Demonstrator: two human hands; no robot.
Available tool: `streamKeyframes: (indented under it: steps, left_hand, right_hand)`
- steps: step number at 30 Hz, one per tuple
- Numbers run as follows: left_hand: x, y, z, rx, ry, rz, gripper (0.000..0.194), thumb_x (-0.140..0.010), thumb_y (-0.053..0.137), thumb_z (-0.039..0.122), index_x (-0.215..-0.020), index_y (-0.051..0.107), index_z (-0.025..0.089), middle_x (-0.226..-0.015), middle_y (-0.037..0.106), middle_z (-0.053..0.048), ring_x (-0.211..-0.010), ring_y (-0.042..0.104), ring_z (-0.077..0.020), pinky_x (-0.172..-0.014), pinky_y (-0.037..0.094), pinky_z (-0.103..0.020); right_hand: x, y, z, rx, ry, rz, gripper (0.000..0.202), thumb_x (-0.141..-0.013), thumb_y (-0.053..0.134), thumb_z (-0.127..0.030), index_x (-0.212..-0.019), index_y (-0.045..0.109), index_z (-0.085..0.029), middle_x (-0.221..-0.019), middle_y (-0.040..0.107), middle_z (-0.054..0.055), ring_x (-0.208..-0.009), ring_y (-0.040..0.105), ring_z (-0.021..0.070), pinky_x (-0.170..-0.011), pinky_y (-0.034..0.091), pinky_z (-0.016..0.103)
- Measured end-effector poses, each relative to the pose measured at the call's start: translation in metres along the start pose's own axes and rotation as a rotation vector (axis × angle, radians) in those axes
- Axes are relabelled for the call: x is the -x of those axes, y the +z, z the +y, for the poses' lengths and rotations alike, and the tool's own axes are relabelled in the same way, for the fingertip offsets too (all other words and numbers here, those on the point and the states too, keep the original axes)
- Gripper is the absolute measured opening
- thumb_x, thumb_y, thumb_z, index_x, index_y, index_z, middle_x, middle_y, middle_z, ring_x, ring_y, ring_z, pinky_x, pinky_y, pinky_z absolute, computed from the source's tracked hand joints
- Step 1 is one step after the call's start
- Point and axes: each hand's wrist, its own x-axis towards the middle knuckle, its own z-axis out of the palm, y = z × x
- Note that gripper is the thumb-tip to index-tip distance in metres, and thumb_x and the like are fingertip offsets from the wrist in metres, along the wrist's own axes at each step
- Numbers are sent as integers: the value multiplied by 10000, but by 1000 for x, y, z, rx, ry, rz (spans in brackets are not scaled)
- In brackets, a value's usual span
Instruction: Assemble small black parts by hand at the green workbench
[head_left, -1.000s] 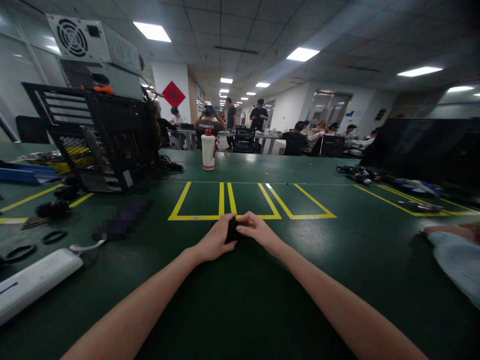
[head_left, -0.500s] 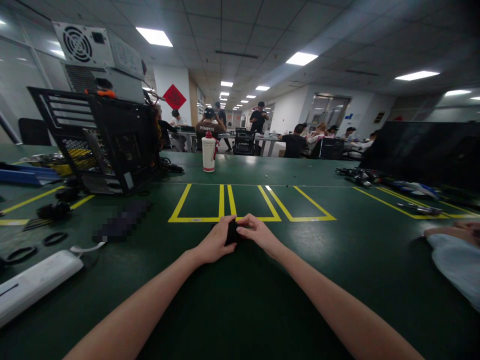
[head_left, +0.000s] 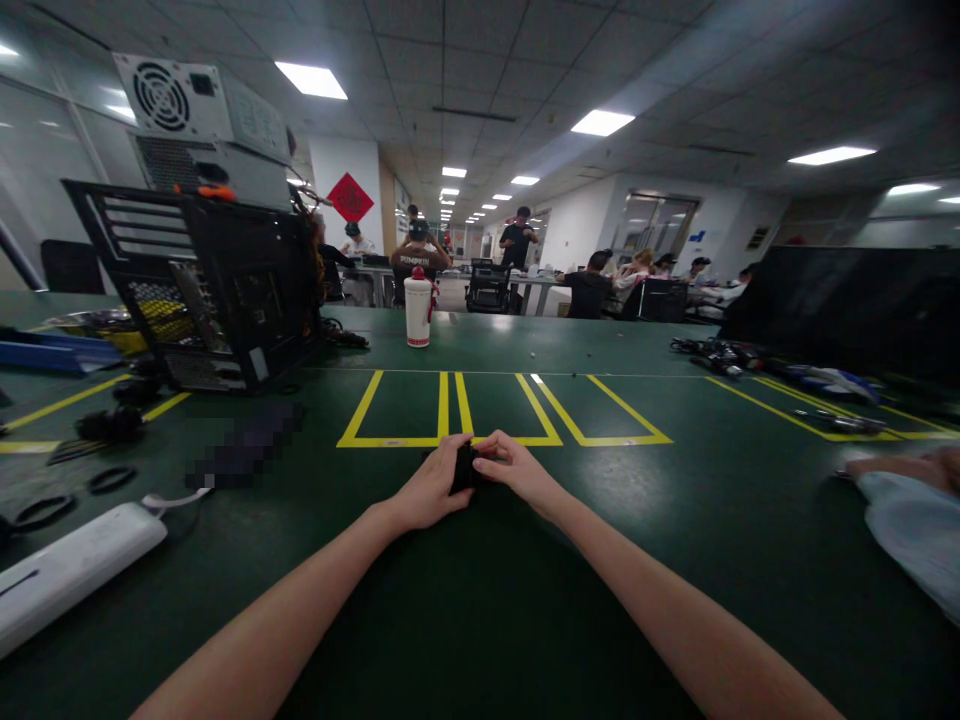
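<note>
A small black block-like object (head_left: pixel 463 468) is between my two hands at the near side of the yellow tape marks. My left hand (head_left: pixel 431 485) wraps round it from the left, thumb on the near side and fingers over the top. From the right, my right hand (head_left: pixel 514 468) has thumb and fingertips closed at the object's right edge. What exactly those fingertips pinch is too small to make out. Most of the object is hidden by the left hand, and its kind does not show.
Yellow tape outlines (head_left: pixel 499 441) lie ahead on the green table (head_left: pixel 480 620). A white bottle with a red lid (head_left: pixel 418 312) stands beyond. At left are a black computer case (head_left: pixel 217 290) and a white power strip (head_left: pixel 82 570). Another person's sleeve (head_left: pixel 915 530) is at right.
Both hands stay in place around the black object. The view has shifted very slightly, and a background person has moved behind the seated one.
</note>
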Motion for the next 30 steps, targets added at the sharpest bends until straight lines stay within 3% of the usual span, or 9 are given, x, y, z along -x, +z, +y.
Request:
streamKeyframes:
  steps: [9, 14, 18, 26, 30]
  left_hand:
    - [0, 0, 0, -6, 4, -6, 662, -677, 554, 167, -1230, 190, 185, -1201, 320, -108, -1107, 360, -232, -962, 284, -412]
    - [0, -1, 2, 12, -22, -14, 653, -685, 552, 175, -1229, 191, 204, -1200, 328, -95, -1106, 363, -228, -958, 287, -421]
    - [1, -1, 1, 15, -36, -15, 654, -685, 551, 174, -1230, 190, 210, -1196, 330, -96, -1098, 370, -235, -950, 293, -438]
    - [0, -1, 2, 0, -15, -15, 650, -679, 549, 162, -1225, 198, 196, -1189, 335, -103, -1092, 375, -233, -956, 286, -428]
    - [0, 0, 1, 5, -11, 2, 650, -674, 555, 164, -1221, 204, 192, -1196, 332, -101, -1108, 360, -235, -962, 278, -422]
  right_hand:
    - [0, -3, -2, -3, 5, -72, 388, -592, 656, -242, -944, 495, -214, -979, 531, 19, -936, 516, 170, -839, 403, 365]
    - [2, -2, -2, 21, 8, -8, 276, -655, 593, -325, -892, 509, -211, -958, 538, 20, -942, 500, 169, -828, 400, 373]
    - [-2, -3, 0, 7, 49, -3, 345, -640, 607, -330, -944, 506, -203, -972, 543, 33, -927, 510, 168, -836, 395, 378]
    - [1, -5, -3, -82, 49, -102, 421, -549, 682, -213, -909, 464, -222, -971, 520, 10, -874, 551, 162, -810, 422, 376]
    - [1, -2, 0, -47, 11, -51, 309, -624, 629, -286, -879, 472, -215, -940, 527, 15, -915, 521, 163, -820, 411, 369]
